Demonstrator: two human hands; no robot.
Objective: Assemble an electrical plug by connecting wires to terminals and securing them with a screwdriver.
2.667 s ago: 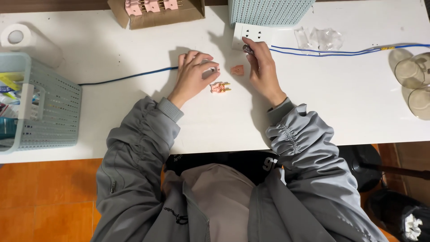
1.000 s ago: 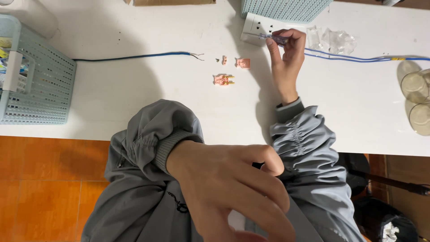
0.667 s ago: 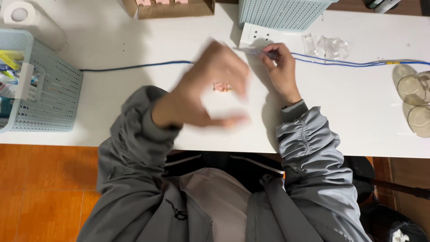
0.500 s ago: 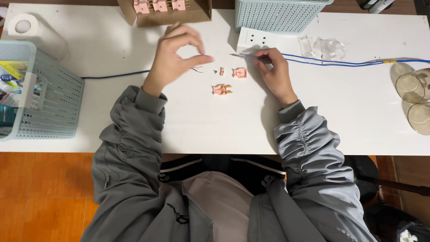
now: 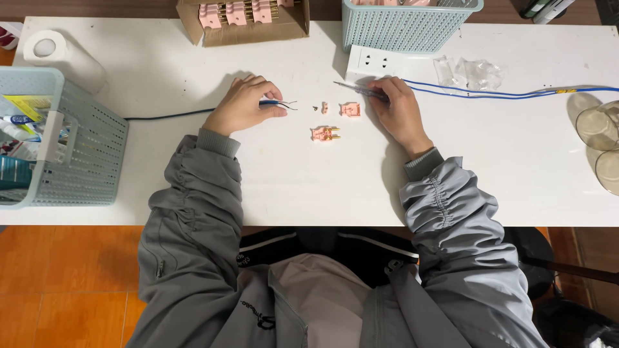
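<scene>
The blue cable runs across the white counter from the left of the frame toward the middle, and the left hand is closed around its end, fingers curled over it; two bared wire ends stick out just past the fingertips. Just right of those ends lie small pink plug parts: a tiny piece, a squarish pink shell, and below them a pink plug body with brass prongs, all apart from both hands. The right hand, upper middle of the frame, grips a slim screwdriver whose tip points left, resting low on the counter. Behind that hand sits a white socket strip, and from it two more blue wires trail off to the right edge. Near them lies a crumpled clear plastic bag. Along the top edge stand a cardboard box filled with pink plugs and a pale blue basket. A second pale blue basket holding packets fills the left edge, with a paper roll above it. Clear glass cups sit at the right edge. Grey jacket sleeves cover both arms.
</scene>
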